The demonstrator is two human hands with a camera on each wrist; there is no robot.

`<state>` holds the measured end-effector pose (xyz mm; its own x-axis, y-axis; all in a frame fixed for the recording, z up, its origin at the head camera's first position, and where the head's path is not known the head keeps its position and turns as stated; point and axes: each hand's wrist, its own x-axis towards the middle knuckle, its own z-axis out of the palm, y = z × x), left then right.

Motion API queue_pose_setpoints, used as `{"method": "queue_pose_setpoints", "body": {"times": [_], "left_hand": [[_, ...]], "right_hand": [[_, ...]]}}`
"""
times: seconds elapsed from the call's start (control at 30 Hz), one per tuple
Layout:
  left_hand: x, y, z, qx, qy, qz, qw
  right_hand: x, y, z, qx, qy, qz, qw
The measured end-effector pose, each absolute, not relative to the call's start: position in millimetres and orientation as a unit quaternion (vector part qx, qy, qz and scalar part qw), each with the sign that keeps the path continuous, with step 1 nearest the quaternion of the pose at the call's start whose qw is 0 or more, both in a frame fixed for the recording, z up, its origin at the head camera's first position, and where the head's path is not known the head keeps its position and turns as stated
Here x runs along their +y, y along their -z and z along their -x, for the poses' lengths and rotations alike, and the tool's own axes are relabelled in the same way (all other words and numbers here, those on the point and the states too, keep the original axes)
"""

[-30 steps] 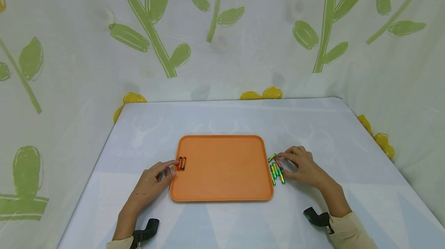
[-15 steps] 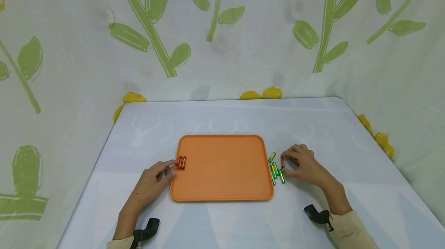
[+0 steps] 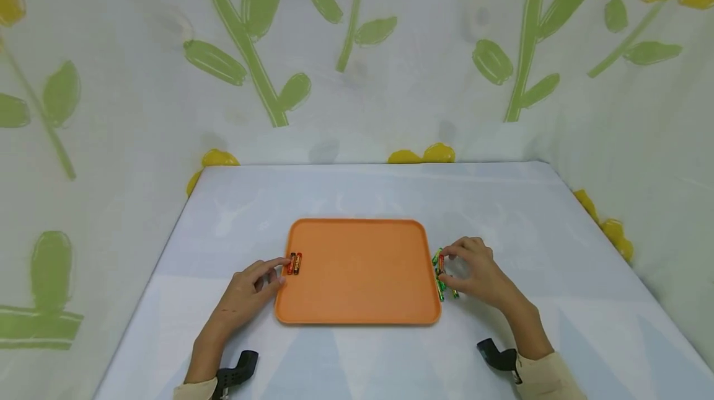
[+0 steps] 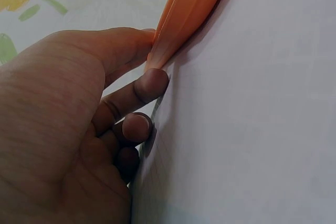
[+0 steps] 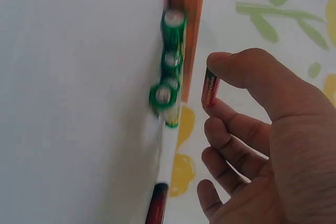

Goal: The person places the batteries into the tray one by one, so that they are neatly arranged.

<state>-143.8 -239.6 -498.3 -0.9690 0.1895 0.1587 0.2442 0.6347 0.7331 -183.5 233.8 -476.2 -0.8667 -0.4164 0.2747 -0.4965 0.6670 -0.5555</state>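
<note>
In the head view my left hand (image 3: 251, 291) rests at the left rim of an orange tray (image 3: 362, 276), with thumb and index finger touching the edge. The left wrist view shows those fingertips against the tray's side, the other fingers bent below. Two red-and-black batteries (image 3: 294, 263) lie side by side inside the tray by that rim. My right hand (image 3: 480, 273) pinches a red-and-black battery (image 5: 211, 87) between thumb and index finger, just beyond the tray's right edge. Several green batteries (image 5: 170, 59) lie beside that edge, partly hidden by the right hand in the head view.
Another red-and-black battery (image 5: 157, 205) lies on the table, seen in the right wrist view. The table (image 3: 357, 192) has a pale patterned cover, and curtains with printed plants (image 3: 357, 96) hang around it.
My right hand has picked a red-and-black battery from the pile, drawn it right, then moved it back left over the green ones. The left hand stays at the tray. The head view shifted slightly.
</note>
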Motion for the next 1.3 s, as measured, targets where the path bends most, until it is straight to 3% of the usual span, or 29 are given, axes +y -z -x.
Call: {"method": "queue_pose_setpoints", "body": {"times": [0.57, 0.87, 1.3], "left_hand": [[-236.4, 497.9, 143.6, -0.904, 0.412, 0.112, 0.030], [-236.3, 499.0, 143.9, -0.904, 0.413, 0.107, 0.028], [-235.2, 495.8, 141.6, -0.904, 0.415, 0.100, 0.029]], "right_hand": [[174.7, 477.7, 179.9, -0.903, -0.328, -0.276, 0.035], [147.3, 483.0, 183.6, -0.887, -0.331, -0.314, 0.069], [105.6, 481.4, 187.6, -0.897, -0.307, -0.312, 0.060]]}}
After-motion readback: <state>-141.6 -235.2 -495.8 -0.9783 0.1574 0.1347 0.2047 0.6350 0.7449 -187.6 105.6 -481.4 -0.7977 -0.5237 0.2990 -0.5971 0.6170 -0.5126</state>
